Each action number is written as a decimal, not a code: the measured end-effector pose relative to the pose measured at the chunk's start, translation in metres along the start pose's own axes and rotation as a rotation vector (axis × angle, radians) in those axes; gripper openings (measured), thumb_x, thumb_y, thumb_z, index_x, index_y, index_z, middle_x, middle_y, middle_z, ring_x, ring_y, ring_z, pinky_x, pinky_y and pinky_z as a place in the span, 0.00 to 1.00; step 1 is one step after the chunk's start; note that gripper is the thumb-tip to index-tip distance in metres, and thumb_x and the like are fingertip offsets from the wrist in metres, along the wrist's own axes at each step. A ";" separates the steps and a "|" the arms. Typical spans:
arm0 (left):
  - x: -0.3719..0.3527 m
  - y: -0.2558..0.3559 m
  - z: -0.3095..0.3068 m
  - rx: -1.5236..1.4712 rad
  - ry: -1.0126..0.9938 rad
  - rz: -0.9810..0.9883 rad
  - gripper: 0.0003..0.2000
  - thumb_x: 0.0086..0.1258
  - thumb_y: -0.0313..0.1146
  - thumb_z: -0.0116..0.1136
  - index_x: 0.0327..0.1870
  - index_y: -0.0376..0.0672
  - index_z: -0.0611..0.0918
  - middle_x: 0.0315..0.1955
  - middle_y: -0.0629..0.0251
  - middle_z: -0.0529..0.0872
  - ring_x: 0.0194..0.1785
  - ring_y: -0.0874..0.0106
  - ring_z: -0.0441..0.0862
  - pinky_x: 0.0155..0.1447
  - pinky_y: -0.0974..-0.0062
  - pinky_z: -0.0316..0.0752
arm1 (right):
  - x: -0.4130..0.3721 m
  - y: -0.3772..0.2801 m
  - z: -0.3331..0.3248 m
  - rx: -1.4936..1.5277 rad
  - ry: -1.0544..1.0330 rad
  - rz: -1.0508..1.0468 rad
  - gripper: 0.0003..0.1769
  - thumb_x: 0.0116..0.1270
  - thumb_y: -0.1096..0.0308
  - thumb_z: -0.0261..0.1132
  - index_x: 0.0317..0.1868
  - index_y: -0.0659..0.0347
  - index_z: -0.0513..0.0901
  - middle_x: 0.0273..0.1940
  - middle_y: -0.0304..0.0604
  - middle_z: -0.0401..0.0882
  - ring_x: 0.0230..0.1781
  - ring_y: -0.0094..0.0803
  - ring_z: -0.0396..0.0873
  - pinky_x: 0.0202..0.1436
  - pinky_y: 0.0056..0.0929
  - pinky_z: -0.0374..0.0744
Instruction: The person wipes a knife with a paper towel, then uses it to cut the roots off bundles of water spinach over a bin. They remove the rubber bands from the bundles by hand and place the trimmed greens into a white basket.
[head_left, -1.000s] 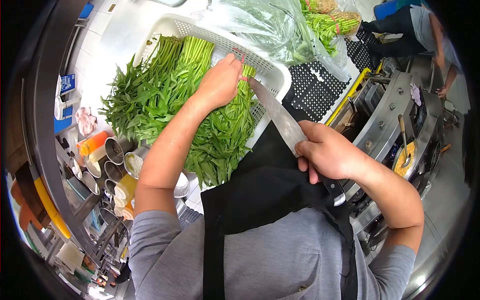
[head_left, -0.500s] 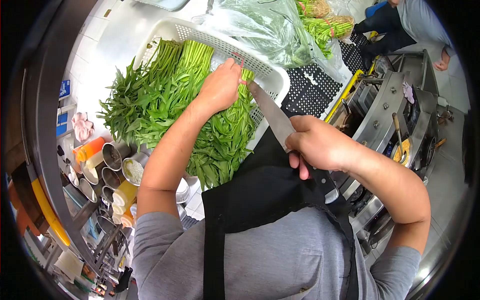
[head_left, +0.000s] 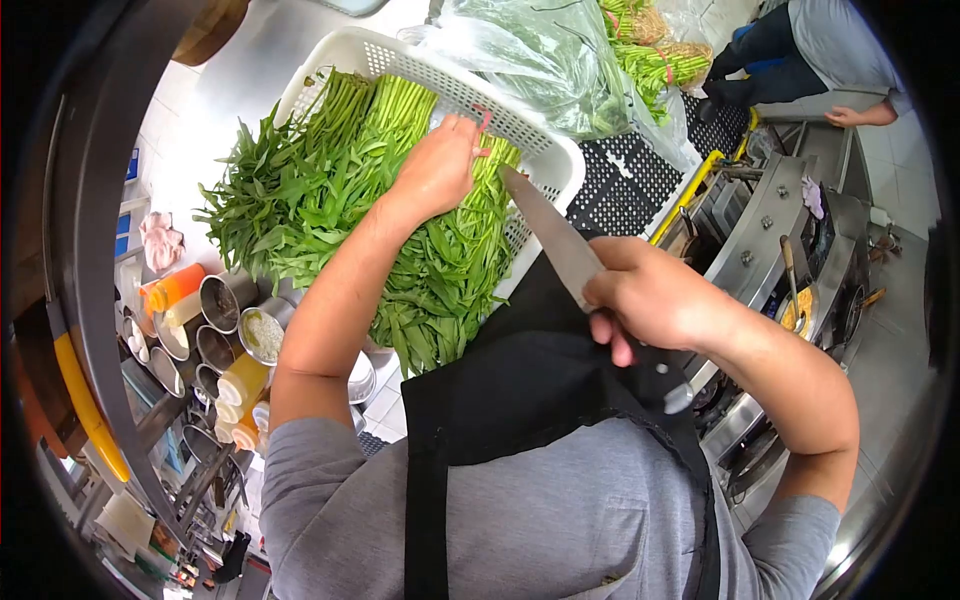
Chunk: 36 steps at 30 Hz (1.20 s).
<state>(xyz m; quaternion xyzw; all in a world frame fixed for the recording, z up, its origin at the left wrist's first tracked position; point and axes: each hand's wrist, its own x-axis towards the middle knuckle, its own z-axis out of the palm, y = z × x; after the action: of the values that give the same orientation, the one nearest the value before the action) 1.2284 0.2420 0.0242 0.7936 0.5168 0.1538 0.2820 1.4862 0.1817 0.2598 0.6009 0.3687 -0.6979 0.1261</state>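
Note:
A white perforated plastic basket point(head_left: 345, 42) holds bunches of leafy greens with long stems point(head_left: 340, 190), probably water spinach. My left hand point(head_left: 440, 165) is closed above the stems of the right-hand bunch, pinching a thin pinkish-red band point(head_left: 485, 117) that sticks out past the fingers. Around the handle of a large kitchen knife point(head_left: 555, 240) my right hand point(head_left: 655, 300) is wrapped. The blade slants up and left, its tip over the stems just right of my left hand, apart from the fingers.
A clear plastic bag of greens point(head_left: 530, 60) lies beyond the basket, near more banded bunches point(head_left: 660, 65). Sauce bottles point(head_left: 175, 290) and metal containers point(head_left: 225, 300) stand at left. A stove point(head_left: 770, 230) runs along the right, with another person point(head_left: 835, 50) behind it.
The knife and my right hand have shifted slightly right and down, widening the gap from my left hand. The band's loose part has changed shape. The other person's hand has moved left.

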 end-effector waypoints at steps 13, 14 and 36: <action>-0.020 0.043 -0.141 -0.452 0.224 -0.198 0.03 0.89 0.25 0.60 0.53 0.36 0.79 0.39 0.61 0.84 0.43 0.71 0.85 0.51 0.68 0.82 | -0.090 0.027 -0.038 -0.083 0.111 -0.110 0.19 0.83 0.75 0.56 0.69 0.71 0.77 0.30 0.41 0.84 0.20 0.27 0.84 0.27 0.30 0.83; -0.025 0.045 -0.152 -0.570 0.258 -0.189 0.03 0.89 0.26 0.61 0.55 0.38 0.80 0.40 0.67 0.83 0.44 0.77 0.83 0.50 0.72 0.81 | -0.095 0.031 -0.041 -0.104 0.147 -0.133 0.22 0.83 0.74 0.56 0.73 0.71 0.76 0.30 0.41 0.84 0.20 0.26 0.83 0.27 0.29 0.83; 0.301 0.267 -0.085 -0.884 0.207 0.183 0.08 0.86 0.31 0.70 0.54 0.38 0.84 0.44 0.64 0.91 0.44 0.72 0.91 0.53 0.68 0.88 | -0.134 0.250 -0.283 0.367 0.337 -0.440 0.31 0.86 0.69 0.61 0.85 0.69 0.71 0.32 0.38 0.85 0.21 0.23 0.81 0.26 0.24 0.79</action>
<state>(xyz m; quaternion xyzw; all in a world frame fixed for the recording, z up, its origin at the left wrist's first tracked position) 1.5047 0.4575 0.2399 0.6199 0.3550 0.4620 0.5256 1.8847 0.1599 0.2917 0.6267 0.3736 -0.6538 -0.2005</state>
